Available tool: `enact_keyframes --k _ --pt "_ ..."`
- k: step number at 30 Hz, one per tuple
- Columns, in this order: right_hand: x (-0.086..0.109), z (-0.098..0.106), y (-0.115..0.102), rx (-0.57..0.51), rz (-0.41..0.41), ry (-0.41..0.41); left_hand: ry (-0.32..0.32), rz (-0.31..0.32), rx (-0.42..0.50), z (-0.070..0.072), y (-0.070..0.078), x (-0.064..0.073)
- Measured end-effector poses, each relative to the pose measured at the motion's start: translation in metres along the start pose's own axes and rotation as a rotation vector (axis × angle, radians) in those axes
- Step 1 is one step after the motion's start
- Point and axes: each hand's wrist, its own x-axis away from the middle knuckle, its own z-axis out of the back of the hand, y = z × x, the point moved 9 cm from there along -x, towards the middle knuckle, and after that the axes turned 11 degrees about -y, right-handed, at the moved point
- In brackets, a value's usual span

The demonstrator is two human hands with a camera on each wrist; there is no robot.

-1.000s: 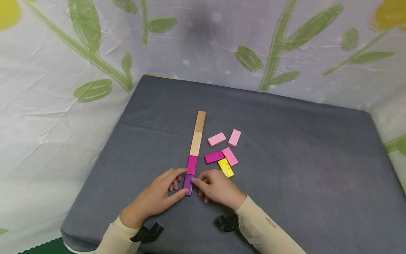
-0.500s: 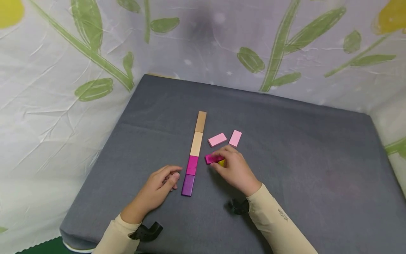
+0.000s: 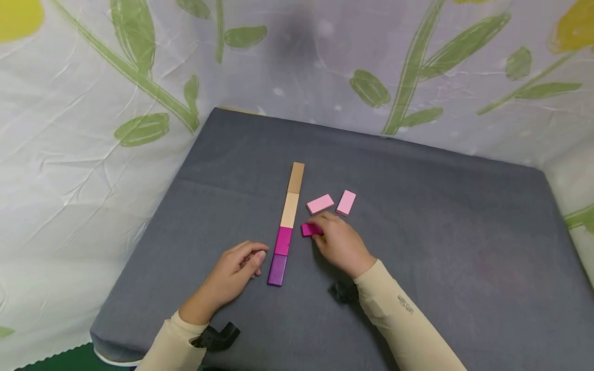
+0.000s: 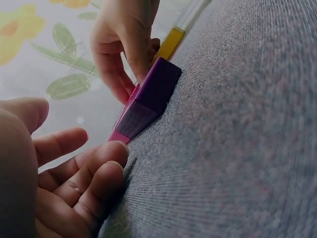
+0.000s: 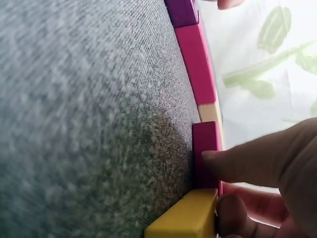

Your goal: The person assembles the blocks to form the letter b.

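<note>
In the head view my right hand [image 3: 342, 247] pinches a loose magenta block [image 3: 310, 230] on the table, its thumb against the near side in the right wrist view. A yellow block [image 5: 183, 218] touches that block's end there; the hand covers it in the head view. Left of this runs a straight row laid end to end: a tan block [image 3: 296, 178], a cream block [image 3: 290, 210], another magenta block [image 3: 283, 240] and a purple block [image 3: 277, 270]. My left hand [image 3: 229, 278] rests beside the row's near end, fingers loosely curled, holding nothing.
Two light pink blocks, one slanted [image 3: 320, 204] and one more upright [image 3: 346, 202], lie just beyond my right hand. The grey cloth-covered table [image 3: 441, 232] extends to the right. A white sheet with painted plants [image 3: 297, 62] hangs behind it.
My right hand has left the purple block, moved up and right to the loose blocks, and now pinches the magenta one. My left hand has drawn slightly back from the row.
</note>
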Motion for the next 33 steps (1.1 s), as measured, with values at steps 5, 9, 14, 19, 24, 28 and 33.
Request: enact_keyframes --k 5,9,14,19,24,28,33 --pt "-0.006 0.003 0.006 0.007 -0.03 0.025 -0.009 0.013 0.014 0.0 0.0 -0.003" --pt "-0.011 0.005 0.008 0.009 -0.056 0.031 -0.021 0.022 0.017 0.001 0.0 -0.004" --pt "-0.018 0.006 0.007 0.034 -0.067 0.021 -0.023 0.055 0.034 0.002 -0.001 -0.001" --pt "-0.02 0.008 0.009 0.047 -0.092 0.022 -0.031 0.053 0.074 0.0 -0.001 -0.001" --pt "-0.023 0.01 0.011 0.033 -0.104 0.029 -0.03 0.04 0.092 0.0 0.001 -0.003" --pt "-0.026 0.01 0.015 0.021 -0.12 0.028 -0.038 0.063 0.096 -0.001 -0.003 -0.003" --pt "-0.03 0.008 0.014 0.013 -0.112 0.025 -0.037 0.079 0.097 -0.001 -0.005 -0.001"
